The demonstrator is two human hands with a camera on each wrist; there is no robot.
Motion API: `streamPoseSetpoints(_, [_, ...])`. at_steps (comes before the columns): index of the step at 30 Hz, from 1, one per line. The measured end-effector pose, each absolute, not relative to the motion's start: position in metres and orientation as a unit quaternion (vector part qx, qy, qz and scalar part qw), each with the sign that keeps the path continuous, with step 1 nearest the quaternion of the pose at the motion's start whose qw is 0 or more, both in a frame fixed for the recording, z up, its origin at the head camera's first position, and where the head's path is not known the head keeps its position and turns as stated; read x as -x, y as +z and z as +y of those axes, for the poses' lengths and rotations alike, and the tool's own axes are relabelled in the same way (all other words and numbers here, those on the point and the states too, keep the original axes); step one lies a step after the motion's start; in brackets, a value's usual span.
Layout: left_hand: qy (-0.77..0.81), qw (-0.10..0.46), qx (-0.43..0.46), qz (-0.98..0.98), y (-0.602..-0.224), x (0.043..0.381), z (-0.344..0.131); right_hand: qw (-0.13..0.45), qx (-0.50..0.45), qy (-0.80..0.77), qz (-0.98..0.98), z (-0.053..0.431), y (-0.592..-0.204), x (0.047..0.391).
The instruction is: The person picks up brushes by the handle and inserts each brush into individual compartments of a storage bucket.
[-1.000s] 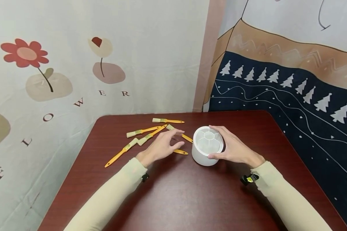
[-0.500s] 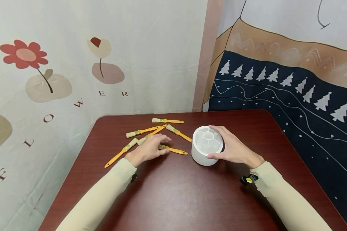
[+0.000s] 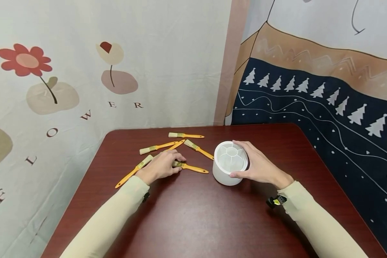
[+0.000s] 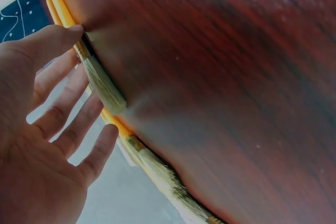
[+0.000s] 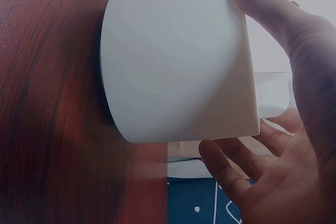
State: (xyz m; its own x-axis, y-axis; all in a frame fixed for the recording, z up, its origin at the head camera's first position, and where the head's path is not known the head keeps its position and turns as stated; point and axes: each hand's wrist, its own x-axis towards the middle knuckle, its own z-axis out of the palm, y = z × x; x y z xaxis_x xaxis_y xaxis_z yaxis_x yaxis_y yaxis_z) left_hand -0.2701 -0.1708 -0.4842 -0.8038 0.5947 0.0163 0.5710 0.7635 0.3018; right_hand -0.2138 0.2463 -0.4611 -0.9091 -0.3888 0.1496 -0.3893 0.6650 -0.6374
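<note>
In the head view my left hand is low over the table at the brush cluster. Its thumb and forefinger pinch a flat paintbrush with a yellow handle near the metal band. The left wrist view shows this paintbrush's pale bristles pointing back past the spread lower fingers. My right hand grips a white round divided holder, thumb on the near rim and fingers round the far side. Upright on the table, the holder has petal-shaped compartments about a round middle one. Its side wall fills much of the right wrist view.
Several similar paintbrushes lie around: one at the back, one slanting beside the holder, one at the left. Two more, partly crossed, lie behind my left hand. The dark red table meets curtains at its far edge.
My left hand has moved left and down from above the brushes to the nearest paintbrush, and its thumb and forefinger have closed on it. My right hand and the holder have stayed in place.
</note>
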Motion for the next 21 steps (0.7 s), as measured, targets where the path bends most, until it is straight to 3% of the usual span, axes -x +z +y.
streamPoseSetpoints(21, [0.182, 0.028, -0.297, 0.937, -0.4844, 0.2658, -0.1762, -0.013, -0.215, 0.338, -0.916, 0.2452, -0.4555, 0.2091])
